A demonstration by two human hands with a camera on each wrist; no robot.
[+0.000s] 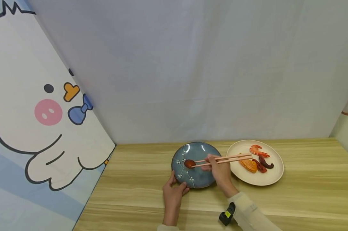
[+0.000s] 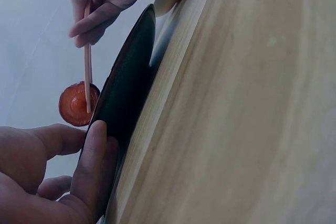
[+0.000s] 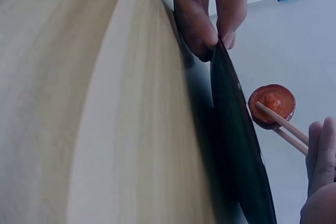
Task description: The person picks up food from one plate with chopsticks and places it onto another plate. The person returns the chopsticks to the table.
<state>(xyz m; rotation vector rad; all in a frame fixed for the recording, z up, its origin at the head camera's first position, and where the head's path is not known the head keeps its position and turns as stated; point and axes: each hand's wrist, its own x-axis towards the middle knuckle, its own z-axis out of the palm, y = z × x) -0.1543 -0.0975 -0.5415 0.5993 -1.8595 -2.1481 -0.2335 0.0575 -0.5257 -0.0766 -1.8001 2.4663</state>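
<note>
A blue plate (image 1: 203, 180) with a white blossom pattern lies on the wooden table. My left hand (image 1: 173, 194) pinches its near-left rim, thumb and fingers at the edge in the left wrist view. My right hand (image 1: 220, 171) holds a pair of pale wooden chopsticks (image 1: 237, 158) over that plate. Their tips grasp a round reddish-brown food piece (image 3: 272, 103) that looks like a mushroom cap. It is over the plate's left half; whether it touches the surface I cannot tell.
To the right stands a white plate (image 1: 259, 182) with a shrimp (image 1: 256, 150), an orange salmon-like slice (image 1: 248, 165), a dark tentacle-like piece (image 1: 265, 163) and a red piece (image 1: 260, 167). A pale curtain (image 1: 220, 80) hangs behind the table. A cartoon-printed cloth (image 1: 18, 96) borders the left side.
</note>
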